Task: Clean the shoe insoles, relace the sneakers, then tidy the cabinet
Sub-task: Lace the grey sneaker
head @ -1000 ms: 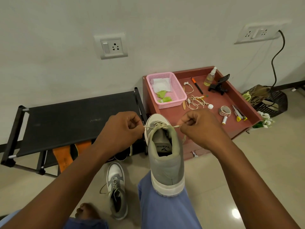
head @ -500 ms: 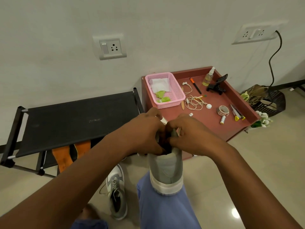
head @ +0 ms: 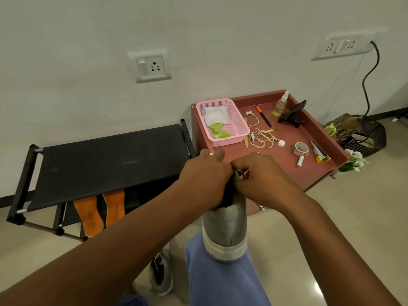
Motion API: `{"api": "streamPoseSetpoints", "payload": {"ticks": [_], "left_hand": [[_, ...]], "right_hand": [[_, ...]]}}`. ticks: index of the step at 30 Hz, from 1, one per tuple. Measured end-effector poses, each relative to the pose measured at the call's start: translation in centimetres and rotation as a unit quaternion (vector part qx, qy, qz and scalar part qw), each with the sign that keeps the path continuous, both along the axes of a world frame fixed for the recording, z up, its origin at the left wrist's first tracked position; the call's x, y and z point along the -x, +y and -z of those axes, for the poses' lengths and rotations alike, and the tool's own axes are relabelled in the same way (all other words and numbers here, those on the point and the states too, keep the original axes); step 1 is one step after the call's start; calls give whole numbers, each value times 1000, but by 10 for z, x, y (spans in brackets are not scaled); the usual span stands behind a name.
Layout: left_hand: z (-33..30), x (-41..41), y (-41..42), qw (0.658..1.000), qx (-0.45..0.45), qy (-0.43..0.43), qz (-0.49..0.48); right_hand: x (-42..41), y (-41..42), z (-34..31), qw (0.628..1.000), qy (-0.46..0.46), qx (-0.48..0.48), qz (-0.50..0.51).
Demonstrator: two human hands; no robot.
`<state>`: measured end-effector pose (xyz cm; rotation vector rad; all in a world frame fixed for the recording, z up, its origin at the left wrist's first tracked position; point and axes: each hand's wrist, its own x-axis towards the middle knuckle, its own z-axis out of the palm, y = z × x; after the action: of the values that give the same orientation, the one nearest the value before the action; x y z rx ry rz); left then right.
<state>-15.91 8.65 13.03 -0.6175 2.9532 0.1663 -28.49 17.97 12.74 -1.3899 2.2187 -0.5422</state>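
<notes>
Both hands at sneaker top.
Left hand and right hand were curled, touching, on the lace area; exact grip hidden.

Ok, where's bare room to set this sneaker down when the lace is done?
The black shoe rack top is fully bare. On the red cabinet top, only the front right corner below the battery is free; the pink basket, earphones and tape crowd its middle.

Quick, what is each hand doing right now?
Left hand: curled on the top of the sneaker.
Right hand: pinching something at the sneaker's top, likely the lace; hidden.
</notes>
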Motion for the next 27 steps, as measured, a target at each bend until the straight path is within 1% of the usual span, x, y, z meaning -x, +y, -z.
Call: {"api": "streamPoseSetpoints", "payload": {"ticks": [6, 11, 16, 21, 24, 27], "left_hand": [[0, -5, -3, 1000, -5, 8, 5], [1, -12, -10, 999, -14, 43, 4], [0, -17, -18, 994, -54, 88, -19], [3, -16, -16, 990, -82, 108, -40], [6, -15, -16, 987, -86, 122, -62], [7, -15, -16, 986, -92, 117, -77]], "right_hand": [[1, 2, -3, 999, -22, 28, -6], [5, 4, -5, 998, -55, 41, 4], [6, 5, -6, 996, -84, 37, 6], [2, 2, -12, 998, -66, 19, -5], [-2, -3, -9, 1000, -14, 8, 2], [-4, -9, -4, 1000, 12, -3, 4]]}}
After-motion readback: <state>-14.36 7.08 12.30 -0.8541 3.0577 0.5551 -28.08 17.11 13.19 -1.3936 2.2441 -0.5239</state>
